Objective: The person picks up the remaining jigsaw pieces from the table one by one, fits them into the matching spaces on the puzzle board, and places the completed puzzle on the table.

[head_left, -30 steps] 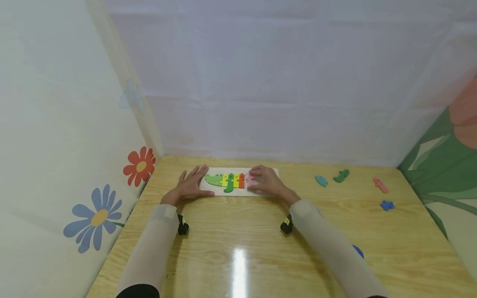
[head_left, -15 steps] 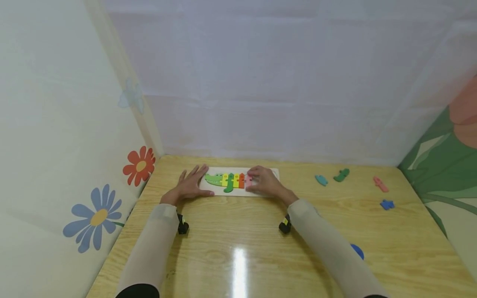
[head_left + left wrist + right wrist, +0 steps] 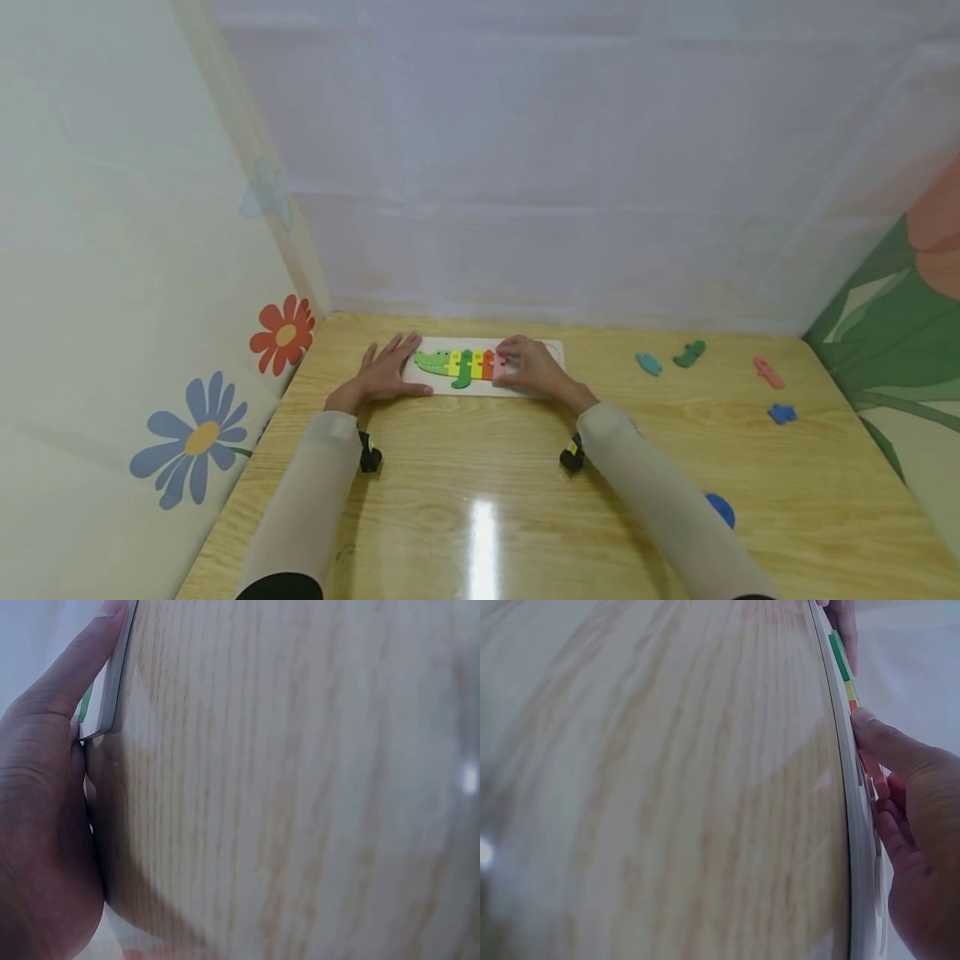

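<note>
Bracing board (image 3: 483,389) with wide-spread left grip (image 3: 382,372) at left end, likely against sliding. Pinching pink piece (image 3: 500,365) in right grip (image 3: 534,368), beside orange piece (image 3: 488,365), apparently for fine control.

- Table (image 3: 420,508): light wood-grain top, glossy, with a bright vertical reflection toward the near edge.
- White board (image 3: 450,343): lies flat near the far edge.
- Right of board, well apart: light-blue piece (image 3: 648,363), with green piece (image 3: 689,354) just beside it.
- Farther right: pink piece (image 3: 768,372); blue piece (image 3: 782,414) nearer the viewer.
- Blue rounded piece (image 3: 722,510): nearest the viewer, partly hidden by a sleeve (image 3: 667,492).
</note>
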Motion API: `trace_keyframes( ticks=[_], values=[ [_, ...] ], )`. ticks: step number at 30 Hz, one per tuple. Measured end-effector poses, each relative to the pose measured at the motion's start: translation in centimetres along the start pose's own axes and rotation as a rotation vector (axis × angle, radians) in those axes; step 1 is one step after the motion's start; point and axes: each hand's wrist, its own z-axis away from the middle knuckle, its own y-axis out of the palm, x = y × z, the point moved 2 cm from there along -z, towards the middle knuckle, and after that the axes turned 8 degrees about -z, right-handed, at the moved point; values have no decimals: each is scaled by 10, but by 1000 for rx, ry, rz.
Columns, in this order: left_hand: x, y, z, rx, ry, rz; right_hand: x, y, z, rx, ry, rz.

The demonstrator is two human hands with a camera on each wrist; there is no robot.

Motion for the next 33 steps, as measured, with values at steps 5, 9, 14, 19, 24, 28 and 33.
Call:
trace_keyframes(
  ticks=[5, 9, 14, 19, 24, 28, 33],
  values=[
    [0, 0, 0, 8, -2, -2, 0, 0, -1, 17, 18, 13],
    [1, 0, -1, 14, -8, -5, 2, -1, -3, 38, 41, 14],
    [1, 0, -1, 10, -4, 4, 3, -2, -4, 63, 49, 18],
    [0, 0, -2, 2, -5, 6, 4, -3, -3, 85, 34, 27],
    [0, 1, -1, 4, -8, 10, 6, -4, -1, 121, 4, 60],
    [-1, -1, -1, -1, -8, 10, 7, -5, 0, 158, 9, 75],
    [-2, -2, 1, -9, -6, 13, 5, -6, 0, 191, 5, 77]
  ],
)
